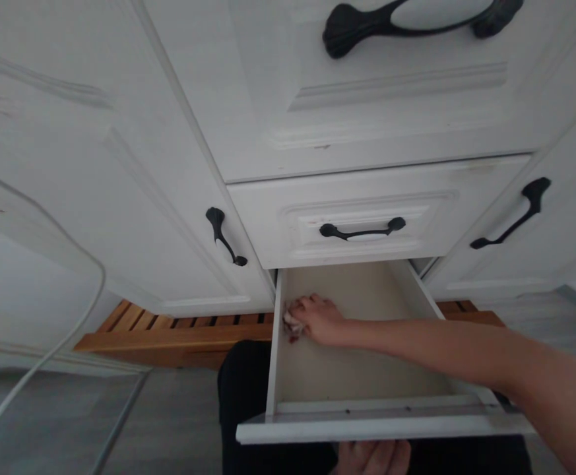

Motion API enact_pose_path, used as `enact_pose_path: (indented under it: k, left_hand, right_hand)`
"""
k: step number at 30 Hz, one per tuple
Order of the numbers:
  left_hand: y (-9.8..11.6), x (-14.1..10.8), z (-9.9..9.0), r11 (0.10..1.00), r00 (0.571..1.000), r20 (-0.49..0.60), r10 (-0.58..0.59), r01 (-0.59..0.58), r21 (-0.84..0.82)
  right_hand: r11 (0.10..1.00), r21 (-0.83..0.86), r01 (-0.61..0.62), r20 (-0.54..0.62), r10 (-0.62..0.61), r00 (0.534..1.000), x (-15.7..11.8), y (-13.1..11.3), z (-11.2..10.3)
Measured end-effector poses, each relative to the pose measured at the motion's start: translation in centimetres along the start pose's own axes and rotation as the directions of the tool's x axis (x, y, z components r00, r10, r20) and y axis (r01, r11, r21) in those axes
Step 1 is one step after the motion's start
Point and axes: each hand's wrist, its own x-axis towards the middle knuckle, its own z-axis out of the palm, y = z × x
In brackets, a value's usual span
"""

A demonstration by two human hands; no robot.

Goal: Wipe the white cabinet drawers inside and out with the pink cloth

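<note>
A white drawer (357, 432) is pulled out below the other cabinet fronts, its pale bottom bare around my arm. Inside it, my right hand (320, 320) presses a crumpled, pinkish-brown cloth (293, 324) against the left wall and floor of the drawer. The fingers are bunched over the cloth and hide part of it. Under the drawer's front panel, the curled fingers of my left hand (374, 457) show at the bottom of the view, gripping the panel from below. The rest of that hand is cut off or hidden.
Above is a closed drawer with a black handle (361, 232). Cabinet doors with a left handle (225, 237) and a right handle (512, 214) flank it. A slatted wooden rack (183, 340) lies beneath. A white cable (82, 316) hangs at left. My dark-clothed knees (245, 389) are under the drawer.
</note>
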Motion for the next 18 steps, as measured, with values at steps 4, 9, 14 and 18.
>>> enact_pose_path:
  k: [4, 9, 14, 18]
  left_hand:
    - [0.0, 2.0, 0.0, 0.999, 0.995, -0.092, -0.028, 0.026, -0.021]
    - [-0.4, 4.0, -0.7, 1.000, 1.000, 0.008, 0.002, -0.002, -0.020]
    - [-0.7, 3.5, -1.1, 0.999, 1.000, 0.006, -0.008, 0.008, -0.042]
    - [-1.1, 2.1, -1.1, 0.997, 0.999, 0.023, 0.048, -0.046, -0.055]
  right_hand:
    - [0.931, 0.113, 0.347, 0.269, -0.365, 0.891, -4.7, -0.2, 0.4]
    - [0.883, 0.196, 0.427, 0.172, -0.460, 0.871, -2.7, 1.3, -0.8]
    - [0.861, 0.132, 0.492, 0.179, -0.509, 0.842, 0.0, 0.6, -0.4]
    - [0.839, 0.214, 0.501, 0.305, -0.544, 0.781, -2.2, 1.2, -0.2]
